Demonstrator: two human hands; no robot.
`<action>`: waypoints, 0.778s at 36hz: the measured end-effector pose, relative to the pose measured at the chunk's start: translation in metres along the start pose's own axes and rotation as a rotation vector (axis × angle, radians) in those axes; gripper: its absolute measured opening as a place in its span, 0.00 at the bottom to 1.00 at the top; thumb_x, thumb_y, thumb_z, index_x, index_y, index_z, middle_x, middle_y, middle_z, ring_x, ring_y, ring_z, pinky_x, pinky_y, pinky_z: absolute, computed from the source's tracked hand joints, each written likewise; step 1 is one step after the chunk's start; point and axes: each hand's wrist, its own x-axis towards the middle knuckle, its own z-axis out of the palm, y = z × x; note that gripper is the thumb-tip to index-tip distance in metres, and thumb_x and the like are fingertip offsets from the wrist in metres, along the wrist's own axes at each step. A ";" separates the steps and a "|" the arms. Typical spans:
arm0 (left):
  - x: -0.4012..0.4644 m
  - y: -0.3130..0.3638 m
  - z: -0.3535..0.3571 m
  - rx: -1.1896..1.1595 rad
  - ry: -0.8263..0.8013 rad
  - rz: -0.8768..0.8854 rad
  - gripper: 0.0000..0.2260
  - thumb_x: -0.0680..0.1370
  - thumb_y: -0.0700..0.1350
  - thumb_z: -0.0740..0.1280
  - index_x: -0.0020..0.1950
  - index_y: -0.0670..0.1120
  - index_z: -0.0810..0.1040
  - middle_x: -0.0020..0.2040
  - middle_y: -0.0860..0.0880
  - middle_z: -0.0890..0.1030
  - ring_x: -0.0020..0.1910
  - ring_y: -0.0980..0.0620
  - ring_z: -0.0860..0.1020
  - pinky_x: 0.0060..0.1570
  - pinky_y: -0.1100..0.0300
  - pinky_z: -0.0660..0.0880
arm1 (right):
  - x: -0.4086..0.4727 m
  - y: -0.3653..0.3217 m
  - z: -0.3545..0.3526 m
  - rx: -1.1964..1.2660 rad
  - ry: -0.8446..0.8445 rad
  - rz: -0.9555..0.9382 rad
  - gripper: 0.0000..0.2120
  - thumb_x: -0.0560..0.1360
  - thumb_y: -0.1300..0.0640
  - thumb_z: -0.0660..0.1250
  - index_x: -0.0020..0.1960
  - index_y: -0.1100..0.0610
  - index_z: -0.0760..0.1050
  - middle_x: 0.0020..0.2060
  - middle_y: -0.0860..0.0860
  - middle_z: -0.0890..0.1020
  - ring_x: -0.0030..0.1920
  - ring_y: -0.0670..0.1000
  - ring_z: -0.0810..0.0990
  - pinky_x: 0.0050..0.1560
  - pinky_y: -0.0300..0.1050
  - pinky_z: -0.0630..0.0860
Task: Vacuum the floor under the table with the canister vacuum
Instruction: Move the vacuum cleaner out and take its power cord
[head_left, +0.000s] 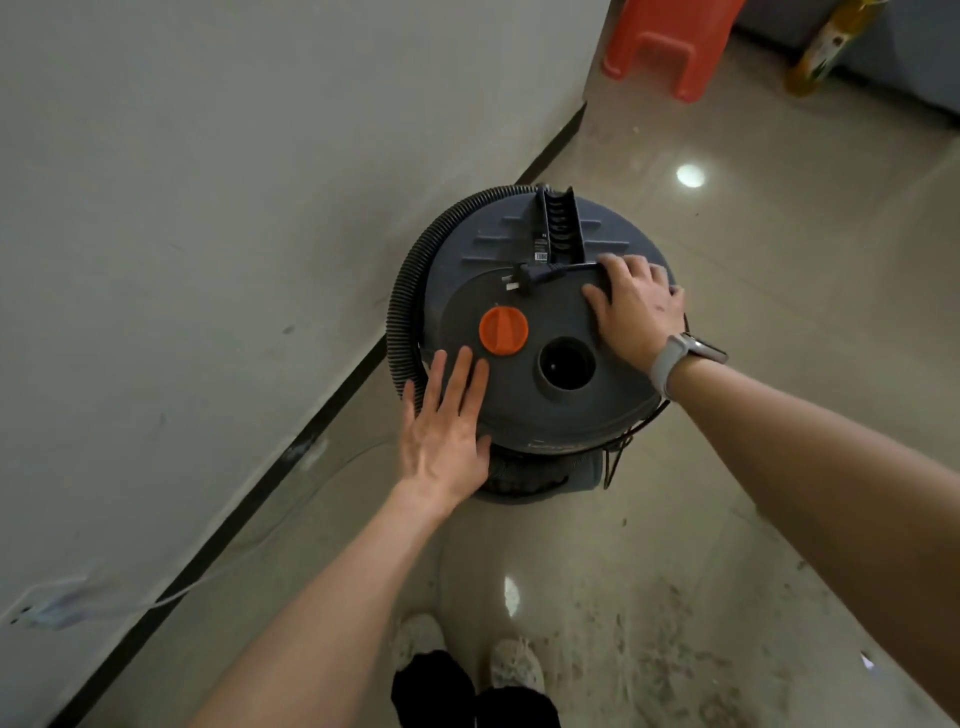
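A round grey canister vacuum (540, 400) stands on the floor close to the wall, seen from above. Its lid carries an orange knob (503, 330) and an open round port (566, 364). A black ribbed hose (410, 291) curls round its left side. A black plug (524, 276) and its cord lie across the lid. My left hand (447, 431) lies flat with straight fingers on the lid's near left edge. My right hand (636, 306), with a watch on the wrist, rests on the lid's right side, fingers curled over the cord.
A white wall (208, 234) with a dark skirting runs along the left. A wall socket with a white cable (57, 608) sits low on it. A red plastic stool (670, 47) and a yellow bottle (826, 47) stand at the far right. The glossy tile floor is dusty near my feet.
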 end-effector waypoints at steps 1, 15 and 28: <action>0.002 0.000 0.000 -0.004 0.007 0.006 0.42 0.64 0.47 0.77 0.75 0.43 0.64 0.76 0.43 0.63 0.75 0.39 0.59 0.65 0.36 0.64 | 0.001 -0.001 0.000 0.017 0.069 0.004 0.19 0.81 0.47 0.56 0.69 0.54 0.66 0.67 0.55 0.70 0.68 0.59 0.65 0.65 0.58 0.62; 0.059 -0.008 -0.033 0.004 -0.214 -0.024 0.37 0.77 0.51 0.64 0.79 0.49 0.45 0.79 0.50 0.40 0.77 0.47 0.38 0.74 0.44 0.47 | -0.110 0.034 0.032 0.350 0.193 -0.012 0.09 0.79 0.58 0.62 0.50 0.62 0.78 0.39 0.57 0.81 0.37 0.59 0.79 0.37 0.52 0.76; -0.070 -0.027 0.033 -0.353 -0.255 -0.361 0.30 0.79 0.44 0.63 0.78 0.46 0.54 0.78 0.41 0.51 0.77 0.43 0.52 0.73 0.49 0.56 | -0.212 -0.006 0.105 0.516 -0.350 0.081 0.09 0.81 0.57 0.58 0.58 0.56 0.74 0.29 0.47 0.74 0.28 0.48 0.72 0.30 0.46 0.68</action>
